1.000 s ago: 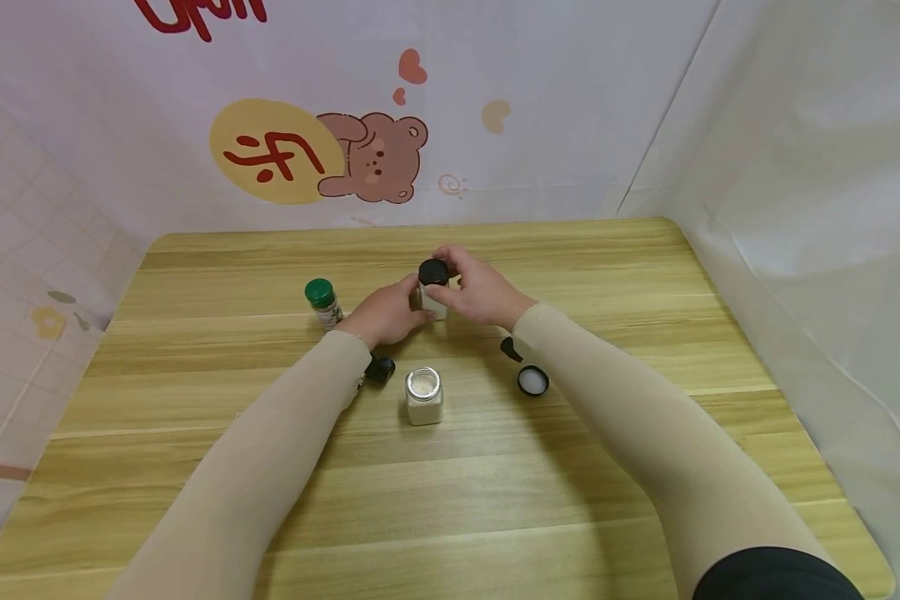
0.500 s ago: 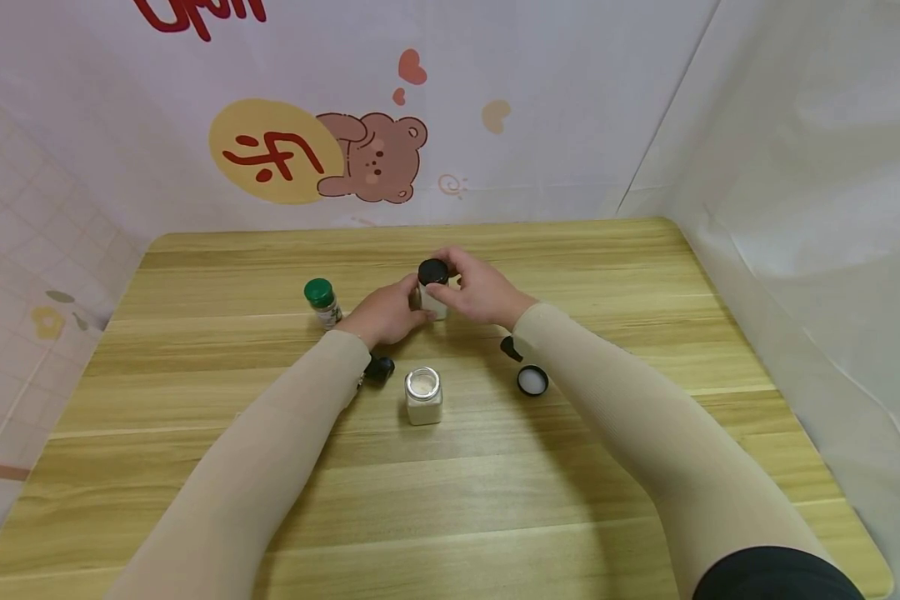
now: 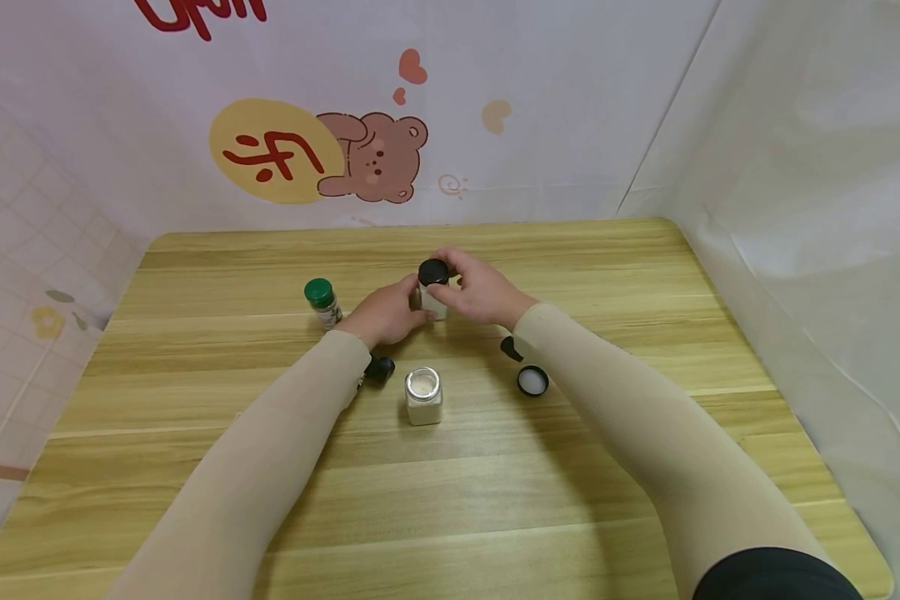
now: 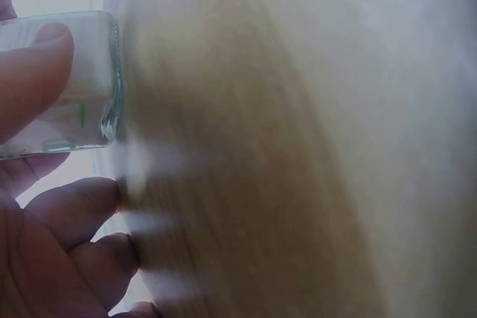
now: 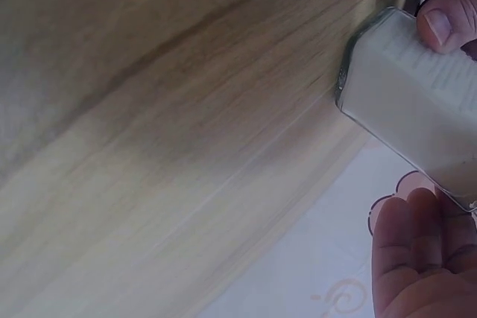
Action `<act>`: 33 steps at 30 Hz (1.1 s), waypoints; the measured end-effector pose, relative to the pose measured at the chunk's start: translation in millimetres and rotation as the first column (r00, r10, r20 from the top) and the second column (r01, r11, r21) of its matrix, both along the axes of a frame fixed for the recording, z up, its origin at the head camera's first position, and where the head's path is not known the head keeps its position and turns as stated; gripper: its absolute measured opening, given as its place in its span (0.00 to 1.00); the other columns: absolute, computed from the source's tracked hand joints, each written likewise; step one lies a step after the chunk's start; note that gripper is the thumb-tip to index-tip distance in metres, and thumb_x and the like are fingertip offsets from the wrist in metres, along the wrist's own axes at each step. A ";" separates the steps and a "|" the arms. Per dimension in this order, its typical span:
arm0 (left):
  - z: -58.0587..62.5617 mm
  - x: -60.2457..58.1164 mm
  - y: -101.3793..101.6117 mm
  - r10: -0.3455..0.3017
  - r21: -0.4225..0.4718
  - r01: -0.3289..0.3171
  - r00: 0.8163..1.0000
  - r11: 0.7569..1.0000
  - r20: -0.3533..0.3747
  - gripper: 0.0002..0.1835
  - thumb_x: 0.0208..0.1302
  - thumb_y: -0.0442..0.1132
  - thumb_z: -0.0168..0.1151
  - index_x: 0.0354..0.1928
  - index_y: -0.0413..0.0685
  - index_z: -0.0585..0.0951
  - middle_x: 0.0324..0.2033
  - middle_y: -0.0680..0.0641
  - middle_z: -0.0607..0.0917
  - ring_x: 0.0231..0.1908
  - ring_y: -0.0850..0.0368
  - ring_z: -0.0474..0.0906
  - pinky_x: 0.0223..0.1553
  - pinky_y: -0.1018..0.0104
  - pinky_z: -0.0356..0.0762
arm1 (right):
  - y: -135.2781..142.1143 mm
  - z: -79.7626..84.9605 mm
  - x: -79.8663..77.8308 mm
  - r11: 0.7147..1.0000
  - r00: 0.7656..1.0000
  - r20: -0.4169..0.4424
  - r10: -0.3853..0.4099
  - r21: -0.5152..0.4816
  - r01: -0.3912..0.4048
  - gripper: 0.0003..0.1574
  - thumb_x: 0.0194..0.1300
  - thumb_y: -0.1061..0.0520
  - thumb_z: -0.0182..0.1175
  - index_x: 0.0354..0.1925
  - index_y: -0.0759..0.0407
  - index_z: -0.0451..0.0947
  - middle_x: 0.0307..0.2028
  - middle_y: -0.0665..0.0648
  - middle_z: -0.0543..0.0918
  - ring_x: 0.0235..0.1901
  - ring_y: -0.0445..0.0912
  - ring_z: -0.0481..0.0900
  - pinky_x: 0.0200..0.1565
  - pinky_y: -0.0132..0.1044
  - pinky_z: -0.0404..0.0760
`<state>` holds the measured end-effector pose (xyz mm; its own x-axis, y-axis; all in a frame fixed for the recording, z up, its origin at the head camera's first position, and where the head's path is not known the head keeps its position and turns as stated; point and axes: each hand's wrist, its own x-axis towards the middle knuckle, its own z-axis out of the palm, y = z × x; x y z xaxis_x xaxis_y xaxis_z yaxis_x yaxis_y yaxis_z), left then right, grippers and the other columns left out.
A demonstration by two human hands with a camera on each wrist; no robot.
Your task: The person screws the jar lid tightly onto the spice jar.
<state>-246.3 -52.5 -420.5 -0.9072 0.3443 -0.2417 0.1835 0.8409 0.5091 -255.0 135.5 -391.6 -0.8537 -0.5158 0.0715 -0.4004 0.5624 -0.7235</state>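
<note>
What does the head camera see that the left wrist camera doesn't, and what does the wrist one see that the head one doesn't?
Only the head view: the green-topped bottle, open jar, loose lid, bear picture and the black cap on the held jar.
Only the left wrist view: folded lower fingers of the left hand, and greenish streaks in the held jar's glass.
Both: the left hand, the held jar and the table.

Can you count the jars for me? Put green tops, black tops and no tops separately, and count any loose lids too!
Green-topped jar: 1
Black-topped jar: 1
Open jar with no top: 1
Loose lid: 1
Total: 4 in sight
</note>
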 end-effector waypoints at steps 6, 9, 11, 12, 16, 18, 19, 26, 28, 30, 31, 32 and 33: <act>0.5 0.1 -0.1 -0.002 0.002 0.002 1.000 1.000 0.005 0.26 0.59 0.60 0.58 0.56 0.63 0.64 0.42 0.50 0.78 0.47 0.51 0.74 0.52 0.52 0.71 | 0.0 -1.1 -0.7 0.999 0.999 0.017 -0.028 0.023 0.028 0.34 0.61 0.42 0.59 0.61 0.49 0.63 0.43 0.45 0.78 0.46 0.40 0.73 0.48 0.40 0.74; 0.6 -0.1 -0.2 -0.005 -0.003 0.005 1.000 1.000 0.002 0.24 0.59 0.60 0.58 0.52 0.62 0.65 0.38 0.50 0.77 0.43 0.51 0.74 0.48 0.54 0.71 | 0.0 -1.2 -0.9 1.000 1.000 0.018 -0.020 0.014 0.019 0.34 0.61 0.45 0.59 0.63 0.48 0.62 0.44 0.45 0.78 0.47 0.41 0.73 0.49 0.41 0.74; 0.2 -0.5 -0.4 -0.008 -0.005 0.008 1.000 1.000 0.000 0.24 0.59 0.60 0.58 0.51 0.61 0.65 0.37 0.50 0.77 0.42 0.51 0.74 0.47 0.55 0.71 | 0.3 -1.8 -1.2 1.000 1.000 0.013 -0.010 0.011 0.010 0.32 0.62 0.47 0.58 0.63 0.47 0.63 0.45 0.45 0.78 0.47 0.41 0.73 0.48 0.41 0.73; 0.1 -0.6 -0.4 -0.008 -0.006 0.008 1.000 1.000 0.000 0.23 0.59 0.60 0.58 0.50 0.61 0.65 0.37 0.50 0.77 0.41 0.51 0.74 0.47 0.55 0.71 | 0.4 -2.0 -1.2 1.000 1.000 0.009 -0.006 0.009 0.006 0.31 0.62 0.47 0.58 0.62 0.47 0.64 0.45 0.45 0.77 0.47 0.42 0.73 0.48 0.41 0.73; -0.4 -1.1 -0.6 -0.009 -0.001 0.009 1.000 1.000 -0.001 0.24 0.59 0.60 0.58 0.52 0.62 0.65 0.38 0.50 0.77 0.43 0.51 0.74 0.48 0.54 0.71 | 0.4 -2.6 -0.9 1.000 1.000 -0.009 -0.002 0.005 0.002 0.27 0.63 0.46 0.58 0.58 0.48 0.67 0.43 0.44 0.77 0.45 0.42 0.72 0.45 0.39 0.73; -0.6 -1.2 -0.8 -0.008 0.003 0.008 1.000 1.000 0.002 0.25 0.59 0.60 0.58 0.53 0.62 0.65 0.38 0.50 0.77 0.43 0.51 0.74 0.48 0.54 0.71 | 0.2 -2.3 -0.4 1.000 1.000 -0.010 -0.007 0.005 0.007 0.26 0.62 0.45 0.58 0.57 0.48 0.67 0.42 0.44 0.76 0.45 0.42 0.72 0.45 0.39 0.73; -0.6 -1.2 -0.8 -0.007 0.003 0.007 1.000 1.000 0.002 0.25 0.59 0.60 0.58 0.54 0.62 0.65 0.38 0.50 0.77 0.43 0.51 0.74 0.49 0.54 0.71 | 0.2 -2.2 -0.3 1.000 1.000 -0.008 -0.010 0.007 0.010 0.27 0.62 0.44 0.58 0.57 0.49 0.66 0.42 0.44 0.76 0.45 0.42 0.72 0.45 0.39 0.73; -0.6 -0.4 -0.3 0.000 0.004 0.000 1.000 1.000 0.007 0.25 0.59 0.60 0.58 0.54 0.64 0.64 0.39 0.50 0.77 0.44 0.51 0.73 0.50 0.53 0.71 | 0.3 -0.8 -0.2 1.000 1.000 0.019 -0.015 0.011 0.014 0.34 0.62 0.45 0.58 0.63 0.49 0.62 0.44 0.46 0.78 0.47 0.41 0.73 0.49 0.42 0.74; -1.0 -0.7 -0.3 -0.001 0.004 0.001 1.000 1.000 0.004 0.24 0.59 0.60 0.58 0.53 0.63 0.64 0.39 0.50 0.77 0.44 0.51 0.74 0.49 0.54 0.71 | 0.3 -0.5 -0.5 1.000 1.000 0.016 -0.005 0.002 0.005 0.32 0.62 0.47 0.58 0.63 0.50 0.63 0.45 0.46 0.78 0.47 0.42 0.73 0.49 0.44 0.74; -1.1 -0.9 -0.4 -0.001 0.003 0.001 1.000 1.000 0.002 0.24 0.59 0.60 0.58 0.52 0.63 0.65 0.38 0.50 0.77 0.43 0.51 0.73 0.49 0.54 0.71 | 0.2 -0.4 -0.7 1.000 1.000 0.009 -0.002 0.004 0.002 0.29 0.63 0.47 0.58 0.61 0.49 0.65 0.46 0.46 0.77 0.47 0.42 0.73 0.49 0.44 0.74; -0.9 -0.9 -0.4 -0.002 0.004 0.002 1.000 1.000 0.003 0.24 0.59 0.60 0.58 0.52 0.63 0.65 0.38 0.50 0.77 0.43 0.51 0.73 0.48 0.54 0.71 | 0.0 -0.4 -0.6 1.000 1.000 0.008 -0.002 0.006 0.002 0.28 0.63 0.47 0.58 0.60 0.48 0.66 0.45 0.45 0.77 0.47 0.42 0.73 0.48 0.43 0.74; -0.6 -0.7 -0.4 -0.001 0.004 0.001 1.000 1.000 0.004 0.24 0.59 0.60 0.58 0.52 0.63 0.65 0.38 0.50 0.77 0.43 0.51 0.73 0.48 0.54 0.71 | -0.2 0.0 -0.5 1.000 1.000 0.007 -0.003 0.007 0.003 0.27 0.63 0.46 0.58 0.58 0.49 0.67 0.45 0.45 0.77 0.46 0.42 0.73 0.47 0.42 0.74; -0.4 -0.8 -0.5 -0.002 0.004 0.002 1.000 1.000 0.006 0.23 0.59 0.60 0.58 0.52 0.63 0.65 0.38 0.50 0.77 0.42 0.51 0.73 0.48 0.54 0.71 | -0.3 0.2 -0.3 1.000 1.000 0.006 -0.005 0.009 0.005 0.27 0.62 0.45 0.58 0.57 0.49 0.67 0.44 0.45 0.77 0.46 0.42 0.73 0.47 0.41 0.73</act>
